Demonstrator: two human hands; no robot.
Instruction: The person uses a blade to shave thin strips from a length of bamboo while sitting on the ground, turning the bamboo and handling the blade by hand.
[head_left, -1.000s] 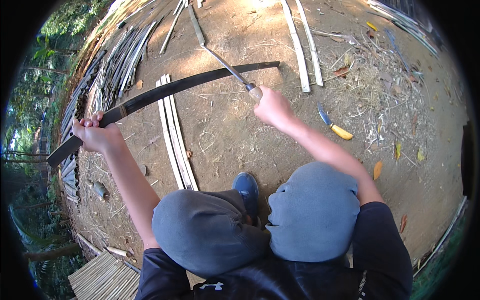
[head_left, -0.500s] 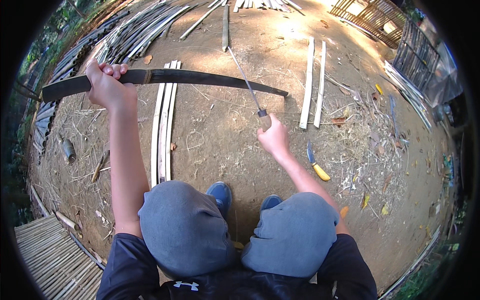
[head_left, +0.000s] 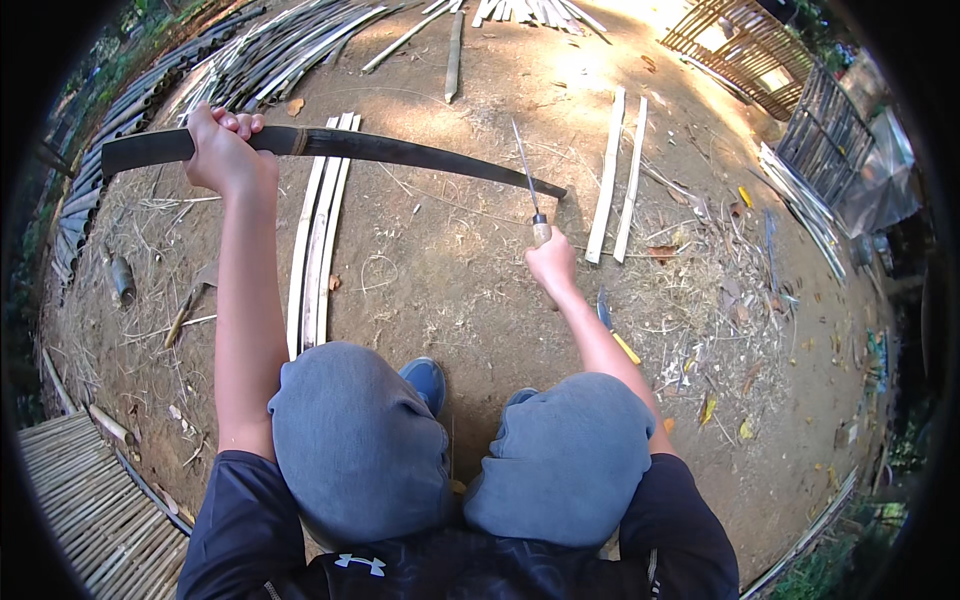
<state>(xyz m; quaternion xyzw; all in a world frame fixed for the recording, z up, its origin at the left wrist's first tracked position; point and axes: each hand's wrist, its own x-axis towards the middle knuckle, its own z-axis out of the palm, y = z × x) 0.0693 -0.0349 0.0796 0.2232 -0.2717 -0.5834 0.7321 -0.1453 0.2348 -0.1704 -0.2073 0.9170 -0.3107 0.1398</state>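
Note:
My left hand (head_left: 228,150) is raised and closed around a long, dark, slightly curved bamboo strip (head_left: 390,150), near its wide left end. The strip lies across the view and narrows to the right. My right hand (head_left: 552,262) grips the wooden handle of a knife (head_left: 528,178). Its thin blade points away from me and passes the strip's tapered end in view; whether they touch I cannot tell. On the ground by my right forearm is a second knife (head_left: 627,348) with a yellow handle, partly hidden by the arm.
Several pale bamboo strips (head_left: 322,225) lie beyond my left knee, with two more pale strips (head_left: 606,180) on the right. A large pile of strips (head_left: 300,50) stretches across the far left. A bamboo slat platform (head_left: 90,490) stands near left, and a bamboo lattice (head_left: 740,50) far right.
My right hand has shifted slightly right, and its knife blade has swung rightward to a steeper angle. My forearm now covers more of the yellow-handled knife. The view has shifted a little.

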